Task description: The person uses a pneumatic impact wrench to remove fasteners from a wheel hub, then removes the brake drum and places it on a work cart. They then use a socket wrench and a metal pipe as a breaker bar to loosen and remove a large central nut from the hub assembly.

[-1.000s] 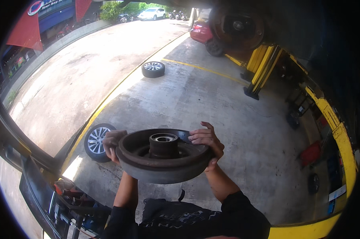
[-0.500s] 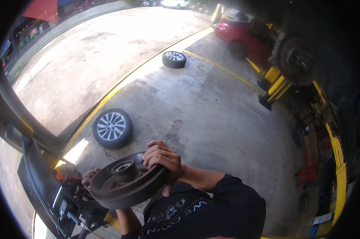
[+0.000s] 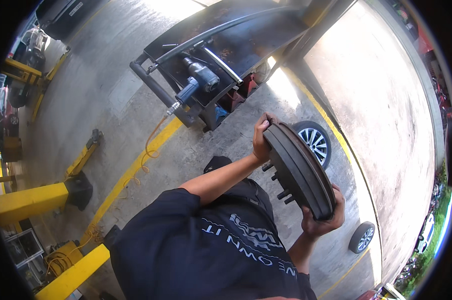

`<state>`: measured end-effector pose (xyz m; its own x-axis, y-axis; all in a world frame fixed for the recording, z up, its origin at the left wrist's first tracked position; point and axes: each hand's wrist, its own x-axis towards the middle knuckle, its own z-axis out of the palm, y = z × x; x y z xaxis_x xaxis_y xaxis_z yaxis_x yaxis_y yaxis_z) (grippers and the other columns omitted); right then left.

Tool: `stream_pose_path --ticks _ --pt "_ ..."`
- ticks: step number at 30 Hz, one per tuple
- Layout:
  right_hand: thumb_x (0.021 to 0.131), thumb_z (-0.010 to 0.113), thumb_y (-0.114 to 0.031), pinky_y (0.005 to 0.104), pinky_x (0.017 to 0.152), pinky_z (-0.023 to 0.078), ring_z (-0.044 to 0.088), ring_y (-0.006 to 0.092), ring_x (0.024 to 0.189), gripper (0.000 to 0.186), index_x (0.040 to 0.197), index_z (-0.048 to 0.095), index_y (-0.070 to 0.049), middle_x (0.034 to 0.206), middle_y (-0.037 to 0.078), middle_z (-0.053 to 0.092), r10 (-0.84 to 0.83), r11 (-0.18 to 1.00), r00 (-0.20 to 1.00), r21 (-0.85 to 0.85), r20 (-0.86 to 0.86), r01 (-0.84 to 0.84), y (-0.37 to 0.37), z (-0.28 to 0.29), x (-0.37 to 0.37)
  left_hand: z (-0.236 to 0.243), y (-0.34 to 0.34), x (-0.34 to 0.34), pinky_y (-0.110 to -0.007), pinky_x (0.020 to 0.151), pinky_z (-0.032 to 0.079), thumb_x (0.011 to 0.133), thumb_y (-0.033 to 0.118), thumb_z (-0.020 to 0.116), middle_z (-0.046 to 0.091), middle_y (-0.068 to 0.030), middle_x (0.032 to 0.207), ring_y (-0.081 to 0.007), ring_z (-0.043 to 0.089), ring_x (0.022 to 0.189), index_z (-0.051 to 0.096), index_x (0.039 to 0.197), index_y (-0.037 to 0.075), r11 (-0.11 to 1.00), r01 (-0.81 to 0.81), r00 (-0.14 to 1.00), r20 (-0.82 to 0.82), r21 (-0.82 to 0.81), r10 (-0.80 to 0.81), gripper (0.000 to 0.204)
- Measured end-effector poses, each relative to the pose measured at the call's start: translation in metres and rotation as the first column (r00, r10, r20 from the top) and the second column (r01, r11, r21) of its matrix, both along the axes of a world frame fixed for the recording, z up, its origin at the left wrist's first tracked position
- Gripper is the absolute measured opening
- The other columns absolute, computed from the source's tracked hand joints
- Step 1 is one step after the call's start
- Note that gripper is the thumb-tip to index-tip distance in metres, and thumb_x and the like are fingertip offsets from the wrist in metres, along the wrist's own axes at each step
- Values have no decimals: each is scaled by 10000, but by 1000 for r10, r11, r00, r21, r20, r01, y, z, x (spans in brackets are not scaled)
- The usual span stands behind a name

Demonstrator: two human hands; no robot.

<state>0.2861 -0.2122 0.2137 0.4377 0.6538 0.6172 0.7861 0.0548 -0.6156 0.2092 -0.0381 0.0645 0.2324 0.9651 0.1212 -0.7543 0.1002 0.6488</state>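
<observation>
I hold a dark, rusty-edged brake drum (image 3: 300,172) in front of my chest with both hands. It is tilted on edge, and several wheel studs stick out from the side toward my body. My left hand (image 3: 261,140) is closed round the drum's upper end. At the lower end, my right hand (image 3: 327,216) grips the rim, with the thumb on the near side. The drum's hollow side faces away and is hidden. Beyond my left hand, an impact wrench (image 3: 201,80) lies on a black metal bench (image 3: 246,37) beside a shiny metal bar (image 3: 223,65).
An orange coiled air hose (image 3: 151,142) runs from the wrench across the floor. Behind the drum lies a wheel (image 3: 313,142), and a second wheel (image 3: 362,236) is farther right. Yellow lift arms (image 3: 31,202) reach in at left. Red stands (image 3: 231,100) are under the bench.
The view has swung left, bringing the bench and wrench to the upper middle. The drum has turned from showing its hollow side to standing on edge with studs showing. Both hands still hold it.
</observation>
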Motion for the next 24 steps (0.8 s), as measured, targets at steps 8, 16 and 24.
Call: stream_pose_path --ticks 8,16,24 --pt "576 909 -431 506 963 453 654 250 736 575 848 628 -9 764 92 651 214 955 968 -235 128 -180 139 8 71 -112 80 62 -338 941 441 1002 164 454 577 -145 1087 -232 568 991 478 1102 -4 935 -355 854 -412 -15 318 198" --pt "671 909 -330 249 691 514 651 149 715 503 923 630 5 775 95 663 238 924 954 -345 182 -165 269 -2 100 -15 126 26 -337 955 400 999 248 382 550 -78 1115 -172 540 1038 494 1182 56 946 -320 936 -140 47 323 288" --pt "689 903 -298 236 688 501 633 139 674 467 922 639 10 763 67 654 283 916 954 -324 100 -238 358 -1 109 -41 259 59 -316 1105 294 1046 468 338 509 -112 1376 -210 438 1307 435 1400 -8 994 -89 985 -151 -61 79 601"
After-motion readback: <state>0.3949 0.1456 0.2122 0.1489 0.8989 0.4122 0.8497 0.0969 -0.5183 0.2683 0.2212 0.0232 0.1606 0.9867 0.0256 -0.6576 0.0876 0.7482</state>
